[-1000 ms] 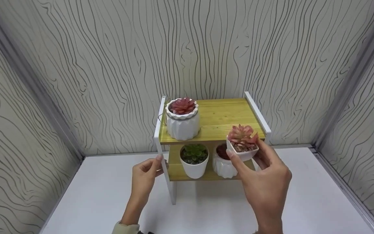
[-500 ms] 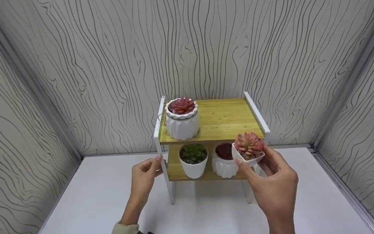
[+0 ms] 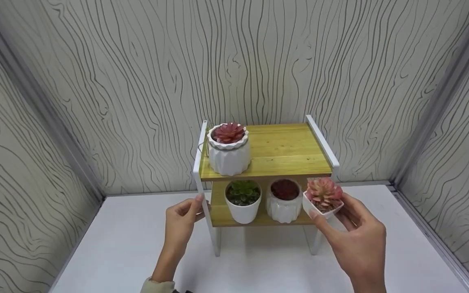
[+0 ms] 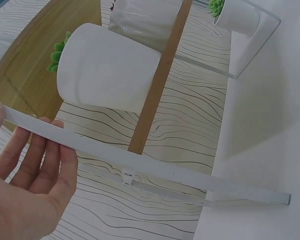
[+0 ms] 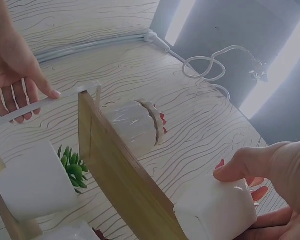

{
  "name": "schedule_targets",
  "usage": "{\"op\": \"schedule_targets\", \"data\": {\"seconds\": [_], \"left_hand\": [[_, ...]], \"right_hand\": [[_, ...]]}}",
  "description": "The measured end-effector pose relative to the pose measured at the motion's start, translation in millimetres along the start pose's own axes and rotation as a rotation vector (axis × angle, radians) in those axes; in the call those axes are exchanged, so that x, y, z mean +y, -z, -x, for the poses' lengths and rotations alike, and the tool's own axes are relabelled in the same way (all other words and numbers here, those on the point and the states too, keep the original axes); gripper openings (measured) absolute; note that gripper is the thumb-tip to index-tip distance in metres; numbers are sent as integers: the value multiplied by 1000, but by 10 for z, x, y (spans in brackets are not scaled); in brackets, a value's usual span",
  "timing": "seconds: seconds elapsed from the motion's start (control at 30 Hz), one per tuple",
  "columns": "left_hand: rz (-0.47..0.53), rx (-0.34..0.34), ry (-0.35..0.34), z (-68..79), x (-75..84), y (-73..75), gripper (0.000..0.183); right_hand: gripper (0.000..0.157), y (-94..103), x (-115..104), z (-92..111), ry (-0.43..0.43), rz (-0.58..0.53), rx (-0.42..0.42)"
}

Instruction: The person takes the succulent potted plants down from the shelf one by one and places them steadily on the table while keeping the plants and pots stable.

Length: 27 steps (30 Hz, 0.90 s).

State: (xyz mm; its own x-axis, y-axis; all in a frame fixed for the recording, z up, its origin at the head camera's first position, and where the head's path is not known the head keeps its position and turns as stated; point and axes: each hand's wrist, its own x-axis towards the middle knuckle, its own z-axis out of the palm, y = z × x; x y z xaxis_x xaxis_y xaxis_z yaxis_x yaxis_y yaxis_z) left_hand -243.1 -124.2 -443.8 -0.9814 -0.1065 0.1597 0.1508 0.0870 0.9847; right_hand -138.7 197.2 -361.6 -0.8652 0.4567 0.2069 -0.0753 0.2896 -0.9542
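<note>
A two-tier plant shelf [image 3: 283,140] with wooden boards and white side frames stands on the table. My left hand [image 3: 182,221] grips its left white leg, thumb in front and fingers behind. My right hand [image 3: 354,240] holds a square white pot with a pink succulent [image 3: 324,193] between thumb and fingers, at the right front of the lower board. Beside that pot, a ribbed white pot [image 3: 284,205] with a dark red plant sits on this board. Left of it is a round white pot [image 3: 243,211] with a green succulent. A fluted white pot [image 3: 229,158] with a red succulent occupies the upper board's left end.
A white table [image 3: 128,236] lies under the shelf, enclosed by wood-grain patterned walls [image 3: 157,81]. The left wrist view shows another small white pot [image 4: 240,19] with a green plant beyond the lower board. A white cord [image 5: 207,65] appears in the right wrist view.
My right hand has moved right and down with the square pot, uncovering the ribbed pot on the lower board. The left hand has kept its place on the leg.
</note>
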Motion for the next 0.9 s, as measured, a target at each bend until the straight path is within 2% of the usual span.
{"op": "schedule_targets", "data": {"seconds": [0.23,0.63,0.9], "left_hand": [[-11,3,7,-8,3,-5,37],[-27,8,8,11,9,16,40],[-29,3,16,1,-3,18,42]], "right_hand": [[71,79,139,-29,-21,31,33],[67,118,336,-18,85,13,42],[69,211,496,-30,40,79,1]]}}
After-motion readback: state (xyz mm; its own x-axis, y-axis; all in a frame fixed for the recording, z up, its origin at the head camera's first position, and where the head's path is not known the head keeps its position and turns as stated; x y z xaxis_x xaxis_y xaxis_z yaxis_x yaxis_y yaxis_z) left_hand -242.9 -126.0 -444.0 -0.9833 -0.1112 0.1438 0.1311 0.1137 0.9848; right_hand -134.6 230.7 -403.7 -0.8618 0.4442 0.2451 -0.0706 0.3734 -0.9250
